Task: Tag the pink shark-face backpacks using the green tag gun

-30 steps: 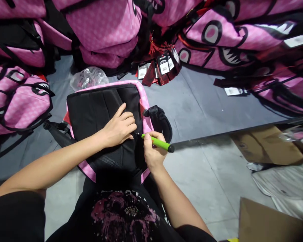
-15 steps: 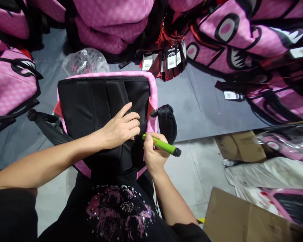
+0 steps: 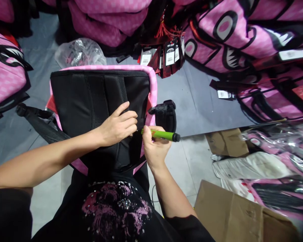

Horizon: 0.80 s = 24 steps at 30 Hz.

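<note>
A backpack [image 3: 70,97] lies with its black padded back facing up, its pink checked edge showing around it. My left hand [image 3: 118,126] rests on the back panel; its thumb and forefinger are pinched together near the panel's right side. Whatever is between those fingertips is too small or hidden to make out. My right hand [image 3: 155,151] grips a green marker pen [image 3: 164,135] with a black end. The pen's other end points left, close to my left fingertips. A black shoulder strap [image 3: 166,116] sticks out on the right, another strap [image 3: 45,126] on the left.
Crumpled clear plastic [image 3: 80,53] lies behind the backpack on the grey table cover [image 3: 197,104]. Hang tags with red tassels [image 3: 170,57] lie beside pink shark-face bags [image 3: 224,30]. Cardboard boxes [image 3: 229,208] and plastic-wrapped bags [image 3: 275,198] stand at the lower right.
The view has shifted a little, so most things sit slightly further left and higher. The pen now lies more level in my right hand, its tip near my left fingertips.
</note>
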Each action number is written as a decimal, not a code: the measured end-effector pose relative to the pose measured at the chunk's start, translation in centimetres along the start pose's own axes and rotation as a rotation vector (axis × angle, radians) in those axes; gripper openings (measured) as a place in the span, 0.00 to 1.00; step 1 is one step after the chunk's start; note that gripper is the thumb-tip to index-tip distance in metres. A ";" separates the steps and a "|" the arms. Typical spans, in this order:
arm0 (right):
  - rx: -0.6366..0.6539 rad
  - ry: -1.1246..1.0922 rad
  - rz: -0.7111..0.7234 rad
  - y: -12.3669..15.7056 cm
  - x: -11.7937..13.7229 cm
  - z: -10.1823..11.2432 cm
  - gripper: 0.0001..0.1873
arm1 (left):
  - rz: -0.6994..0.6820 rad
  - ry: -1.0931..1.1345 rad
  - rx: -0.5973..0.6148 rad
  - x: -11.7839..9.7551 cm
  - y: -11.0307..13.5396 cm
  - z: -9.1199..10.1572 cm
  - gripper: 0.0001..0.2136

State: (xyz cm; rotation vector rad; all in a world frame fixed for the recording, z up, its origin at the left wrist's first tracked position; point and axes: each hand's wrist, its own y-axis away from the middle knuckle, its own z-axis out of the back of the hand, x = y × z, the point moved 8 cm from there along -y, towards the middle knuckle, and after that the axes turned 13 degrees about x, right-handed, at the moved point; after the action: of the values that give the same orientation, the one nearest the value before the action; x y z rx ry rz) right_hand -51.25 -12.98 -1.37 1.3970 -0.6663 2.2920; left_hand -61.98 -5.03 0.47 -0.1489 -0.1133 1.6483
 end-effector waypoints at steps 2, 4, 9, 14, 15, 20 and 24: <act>0.018 0.019 0.005 -0.3 0.2 0.0 0.11 | 0.005 -0.027 0.015 0.0 0.0 -0.2 0.15; 0.039 0.036 0.028 -0.5 0.5 -0.1 0.11 | 0.010 -0.045 0.026 0.0 0.0 -0.3 0.16; 0.016 0.001 0.025 -0.3 0.2 0.1 0.10 | 0.030 -0.032 0.045 0.0 -0.2 -0.3 0.16; -0.042 -0.017 -0.005 0.2 -0.6 0.5 0.10 | 0.057 -0.082 0.115 -0.1 -0.4 -0.3 0.14; -0.045 -0.031 -0.018 0.3 -0.7 0.5 0.10 | 0.052 -0.106 0.104 -0.2 -0.4 -0.2 0.14; -0.026 -0.072 -0.017 0.4 -0.5 0.2 0.10 | 0.050 -0.189 0.055 -0.6 -0.4 0.3 0.14; -0.012 -0.048 -0.013 0.2 -0.4 0.3 0.10 | 0.073 -0.180 0.124 -0.4 -0.4 -0.1 0.13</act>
State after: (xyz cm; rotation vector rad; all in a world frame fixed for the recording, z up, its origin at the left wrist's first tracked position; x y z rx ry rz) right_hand -50.99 -13.36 -1.64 1.4502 -0.6831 2.2475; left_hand -61.56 -5.43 0.47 0.0914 -0.1432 1.7346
